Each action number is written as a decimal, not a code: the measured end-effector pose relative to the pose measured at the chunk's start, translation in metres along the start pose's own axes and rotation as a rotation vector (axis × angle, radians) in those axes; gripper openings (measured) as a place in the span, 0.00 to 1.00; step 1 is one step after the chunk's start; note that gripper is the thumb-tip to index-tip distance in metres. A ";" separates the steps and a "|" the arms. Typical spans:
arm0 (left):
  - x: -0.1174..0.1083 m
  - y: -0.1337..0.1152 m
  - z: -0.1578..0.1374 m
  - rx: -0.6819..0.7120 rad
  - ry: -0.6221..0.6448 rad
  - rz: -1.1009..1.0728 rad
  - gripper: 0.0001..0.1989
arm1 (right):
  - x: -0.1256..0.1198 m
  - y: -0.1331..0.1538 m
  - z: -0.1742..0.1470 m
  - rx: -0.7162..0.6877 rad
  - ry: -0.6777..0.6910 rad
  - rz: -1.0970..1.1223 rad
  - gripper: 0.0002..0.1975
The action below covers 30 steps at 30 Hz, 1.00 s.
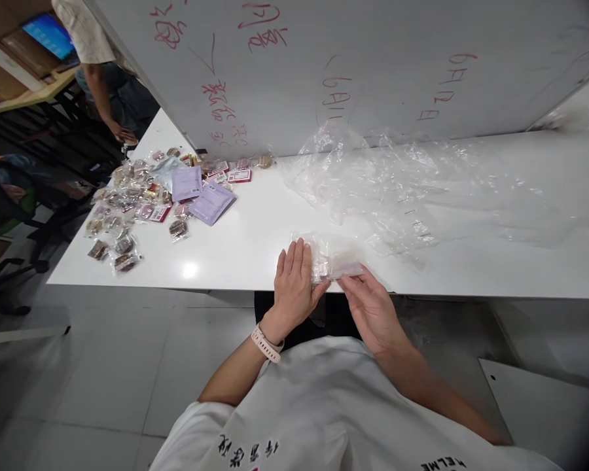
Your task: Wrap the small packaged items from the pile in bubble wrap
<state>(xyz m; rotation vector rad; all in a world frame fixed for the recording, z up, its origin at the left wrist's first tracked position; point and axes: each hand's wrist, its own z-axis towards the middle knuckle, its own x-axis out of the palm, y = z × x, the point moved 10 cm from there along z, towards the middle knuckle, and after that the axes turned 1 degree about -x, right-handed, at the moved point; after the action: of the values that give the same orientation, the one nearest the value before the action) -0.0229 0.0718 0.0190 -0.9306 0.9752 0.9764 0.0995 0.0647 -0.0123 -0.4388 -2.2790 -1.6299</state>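
A clear plastic bag [346,263] lies near the table's front edge, with something pale and crinkled inside its left part that I cannot make out. My left hand [294,278] rests flat on the left end of the bag, fingers stretched out, a pink band on the wrist. At the bag's right end, my right hand [370,307] pinches the front edge between thumb and fingers. Just beyond both hands spreads a heap of loose clear plastic bags [373,190].
Small wrapped snacks [125,190] and purple packets [212,201] are piled on the left of the white table [260,203]. A whiteboard [383,72] with red writing stands along the back. Another person's arm [101,95] shows at the upper left, near office chairs.
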 end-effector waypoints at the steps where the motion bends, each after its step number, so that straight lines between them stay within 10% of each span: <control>1: 0.000 0.000 0.000 -0.001 0.006 0.007 0.40 | 0.004 -0.002 0.000 -0.016 0.033 -0.034 0.20; 13: -0.006 -0.003 -0.005 0.101 -0.079 -0.273 0.40 | 0.054 0.011 -0.026 -0.877 0.201 -1.209 0.32; 30: -0.022 0.014 -0.011 0.294 0.127 -0.460 0.36 | 0.065 0.029 -0.019 -1.060 0.456 -1.407 0.26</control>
<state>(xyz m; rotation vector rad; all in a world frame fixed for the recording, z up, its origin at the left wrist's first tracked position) -0.0443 0.0609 0.0338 -0.9192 0.9249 0.3785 0.0538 0.0598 0.0451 1.5280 -1.0212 -2.9505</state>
